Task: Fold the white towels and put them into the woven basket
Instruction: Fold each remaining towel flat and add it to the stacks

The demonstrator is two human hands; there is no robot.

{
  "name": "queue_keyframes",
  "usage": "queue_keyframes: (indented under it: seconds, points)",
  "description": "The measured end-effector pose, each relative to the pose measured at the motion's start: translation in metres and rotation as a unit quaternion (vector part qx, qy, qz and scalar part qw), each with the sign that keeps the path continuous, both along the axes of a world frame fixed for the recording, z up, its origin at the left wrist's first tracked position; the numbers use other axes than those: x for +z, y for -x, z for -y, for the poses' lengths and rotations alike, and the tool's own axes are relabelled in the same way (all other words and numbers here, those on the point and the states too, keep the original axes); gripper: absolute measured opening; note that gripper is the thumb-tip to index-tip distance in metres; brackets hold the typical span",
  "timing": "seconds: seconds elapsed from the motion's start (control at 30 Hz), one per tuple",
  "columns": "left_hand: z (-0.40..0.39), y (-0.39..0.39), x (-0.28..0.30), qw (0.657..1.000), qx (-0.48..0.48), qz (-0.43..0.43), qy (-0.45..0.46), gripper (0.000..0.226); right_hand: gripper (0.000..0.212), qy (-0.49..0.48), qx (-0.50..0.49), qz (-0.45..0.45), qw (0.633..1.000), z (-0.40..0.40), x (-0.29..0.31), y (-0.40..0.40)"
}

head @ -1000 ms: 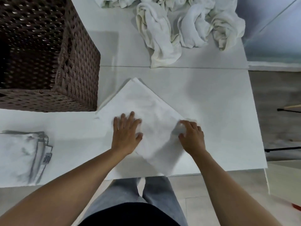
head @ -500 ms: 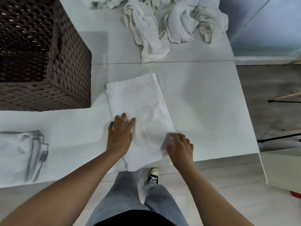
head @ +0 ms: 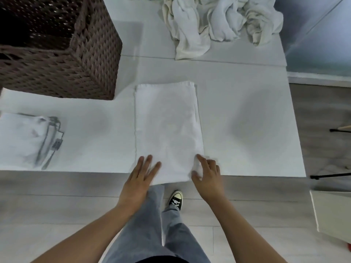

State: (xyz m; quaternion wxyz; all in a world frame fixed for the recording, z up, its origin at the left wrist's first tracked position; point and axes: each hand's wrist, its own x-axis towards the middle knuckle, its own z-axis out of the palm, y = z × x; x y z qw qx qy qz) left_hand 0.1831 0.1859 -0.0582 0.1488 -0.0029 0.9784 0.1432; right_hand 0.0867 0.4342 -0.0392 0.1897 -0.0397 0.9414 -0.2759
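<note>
- A folded white rectangular towel (head: 167,130) is laid at centre frame on the white table (head: 247,120), its near end overhanging.
- Its lower corners are touched by the flat, released left hand (head: 139,179) and pinched by the right hand (head: 208,177).
- The brown woven basket (head: 62,54) is seen upper left.

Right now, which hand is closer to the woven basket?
Left. The left hand rests on the flat towel's near left corner, below the woven basket's front corner. The right hand is at the towel's near right corner, farther away.
</note>
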Motion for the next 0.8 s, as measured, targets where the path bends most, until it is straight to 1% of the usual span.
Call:
queue_keyframes:
  seconds: [0.07,0.13,0.2,0.27,0.3,0.37,0.47,0.5,0.57,0.6,0.63,0.7,0.8]
  points:
    - [-0.002,-0.001,0.002,1.000,0.017,-0.024,-0.004,0.117,0.080,-0.004,0.071,0.009,0.997,-0.014,-0.002,-0.011]
    - [-0.002,-0.002,0.002,0.999,0.025,-0.035,-0.027,0.106,0.094,-0.064,0.153,0.016,0.986,-0.027,-0.006,-0.016]
    - [-0.005,-0.001,0.010,0.993,0.076,-0.045,-0.081,0.081,0.100,-0.126,0.193,-0.035,0.972,-0.035,-0.010,-0.017]
    - [-0.011,0.003,0.025,0.978,0.155,-0.064,-0.127,0.051,0.095,-0.131,0.174,-0.078,0.973,-0.037,-0.013,-0.019]
    - [-0.013,0.005,0.032,0.969,0.186,-0.080,-0.139,0.040,0.087,-0.114,0.160,-0.091,0.976,-0.037,-0.014,-0.020]
    - [-0.016,0.007,0.043,0.955,0.235,-0.091,-0.158,0.027,0.071,-0.073,0.137,-0.108,0.982,-0.036,-0.014,-0.020]
    - [-0.015,0.006,0.054,0.939,0.275,-0.082,-0.189,0.022,0.048,0.011,0.087,-0.124,0.988,-0.032,-0.006,-0.017]
    - [-0.014,0.005,0.059,0.931,0.293,-0.077,-0.202,0.021,0.045,0.044,0.061,-0.106,0.992,-0.031,-0.002,-0.017]
    - [-0.013,0.007,0.073,0.903,0.350,-0.074,-0.238,0.019,0.044,0.119,-0.001,-0.017,0.993,-0.029,0.017,-0.016]
    - [-0.011,0.009,0.080,0.885,0.377,-0.077,-0.262,0.017,0.041,0.160,-0.028,0.034,0.986,-0.029,0.029,-0.013]
    - [-0.009,0.011,0.087,0.867,0.397,-0.084,-0.289,0.016,0.036,0.203,-0.046,0.066,0.976,-0.028,0.043,-0.010]
    - [-0.003,0.019,0.099,0.841,0.414,-0.101,-0.333,0.013,0.022,0.260,-0.060,0.079,0.961,-0.025,0.069,0.000]
    - [0.001,0.033,0.114,0.820,0.415,-0.115,-0.376,0.007,0.016,0.309,-0.073,0.064,0.946,-0.015,0.098,0.018]
